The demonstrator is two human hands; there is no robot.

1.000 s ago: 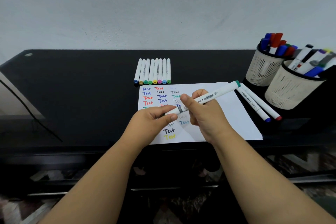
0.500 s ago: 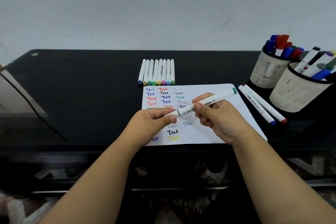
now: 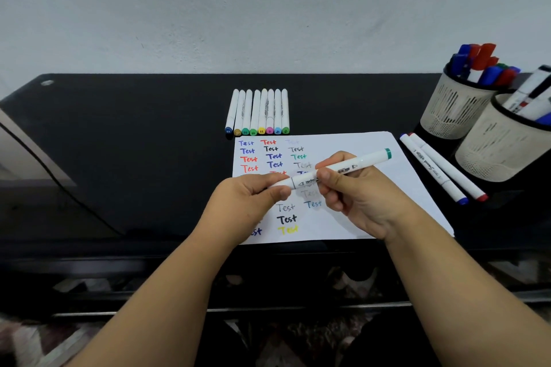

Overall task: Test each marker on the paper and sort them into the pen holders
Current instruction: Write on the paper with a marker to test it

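I see marker (image 3: 340, 171) lower and flatter than second ago — right hand (image 3: 354, 194) pinching barrel, left hand (image 3: 256, 197) pinching cap end. Uncapping next, I judge — paper (image 3: 372, 146) test waits.

A white marker (image 3: 343, 169) with a green end cap is held tilted above the paper (image 3: 357, 217): its near cap is pinched by the left hand (image 3: 250, 202), its barrel gripped by the right hand (image 3: 354, 197). "Test" is written on the paper in several colours. A row of eight markers (image 3: 258, 112) is laid side by side on the black surface (image 3: 134, 143) just beyond the paper. Two markers (image 3: 441, 168), blue- and red-tipped, are laid right of the paper, near two mesh pen holders (image 3: 483, 134) filled with markers.
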